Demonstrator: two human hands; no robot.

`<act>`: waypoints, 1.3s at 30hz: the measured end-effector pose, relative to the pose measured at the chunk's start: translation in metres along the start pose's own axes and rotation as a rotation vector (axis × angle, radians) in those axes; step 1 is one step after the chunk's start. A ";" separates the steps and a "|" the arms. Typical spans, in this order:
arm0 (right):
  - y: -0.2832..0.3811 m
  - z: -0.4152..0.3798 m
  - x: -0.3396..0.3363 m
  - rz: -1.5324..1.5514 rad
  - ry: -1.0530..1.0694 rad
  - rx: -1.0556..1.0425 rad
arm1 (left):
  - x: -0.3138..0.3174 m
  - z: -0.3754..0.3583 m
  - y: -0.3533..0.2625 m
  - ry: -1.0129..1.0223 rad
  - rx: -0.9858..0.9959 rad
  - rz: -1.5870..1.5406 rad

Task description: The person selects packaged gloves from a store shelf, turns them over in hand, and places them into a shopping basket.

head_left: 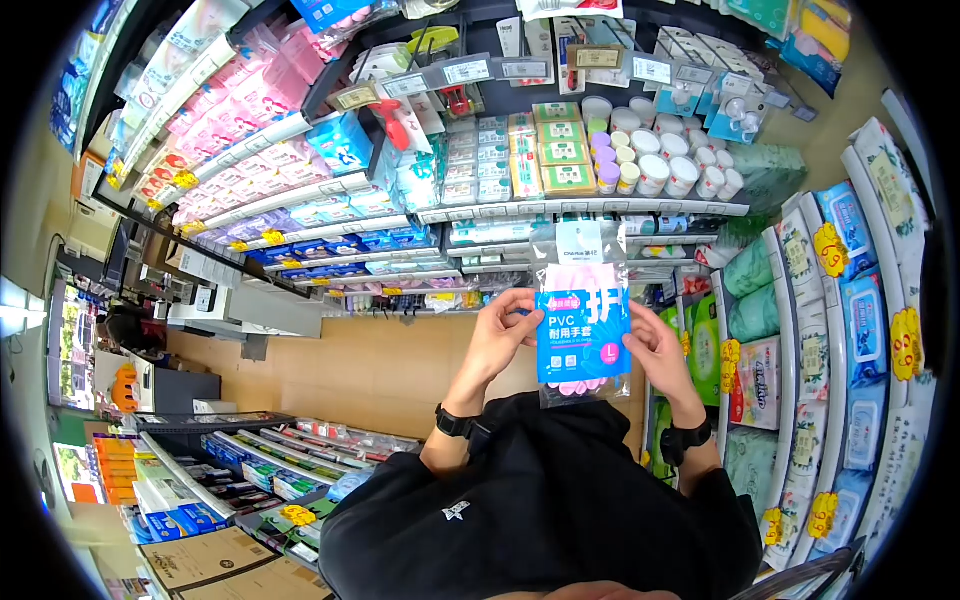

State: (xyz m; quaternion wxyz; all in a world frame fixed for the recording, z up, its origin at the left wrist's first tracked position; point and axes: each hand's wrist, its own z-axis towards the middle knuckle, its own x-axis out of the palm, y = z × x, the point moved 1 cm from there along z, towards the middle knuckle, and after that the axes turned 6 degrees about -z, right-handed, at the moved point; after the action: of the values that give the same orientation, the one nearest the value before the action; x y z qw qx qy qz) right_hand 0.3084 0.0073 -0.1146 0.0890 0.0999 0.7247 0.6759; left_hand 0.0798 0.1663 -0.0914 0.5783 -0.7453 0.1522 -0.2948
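Held up in front of my chest is a clear packet of PVC gloves [584, 335] with a blue label marked L; pink glove fingers show at its bottom edge. My left hand [508, 325] pinches the packet's left side, thumb in front. On the opposite side my right hand [655, 345] grips the edge with its thumb on the front face. Both hands are closed on the plastic, and the fingers behind it are hidden. A dark band sits on each wrist.
Ahead, a shelf [600, 207] carries white round tubs [655, 172] and boxed goods, with hanging items on hooks above. Pink packs [235, 110] fill the left shelves. Wet-wipe packs [864, 320] line the right shelves. Cardboard boxes [210, 560] stand at lower left.
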 end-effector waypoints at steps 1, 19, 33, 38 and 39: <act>0.003 -0.003 -0.001 -0.005 -0.007 -0.011 | 0.004 -0.004 -0.003 0.007 0.013 -0.006; 0.021 -0.199 0.021 0.123 -0.410 -0.073 | 0.077 -0.113 0.016 0.253 0.005 -0.032; 0.016 -0.334 0.040 0.062 -0.581 0.048 | 0.116 -0.205 0.055 0.370 -0.081 -0.087; 0.019 -0.350 0.044 0.070 -0.597 0.022 | 0.120 -0.213 0.050 0.393 -0.070 -0.070; 0.020 -0.355 0.045 0.081 -0.600 0.005 | 0.124 -0.215 0.047 0.409 -0.080 -0.061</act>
State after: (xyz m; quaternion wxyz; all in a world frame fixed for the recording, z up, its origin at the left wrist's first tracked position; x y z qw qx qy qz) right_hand 0.1718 -0.3207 -0.0695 0.2717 0.3242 0.6633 0.6173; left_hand 0.0502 -0.0835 -0.0696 0.4960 -0.6967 0.2552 -0.4511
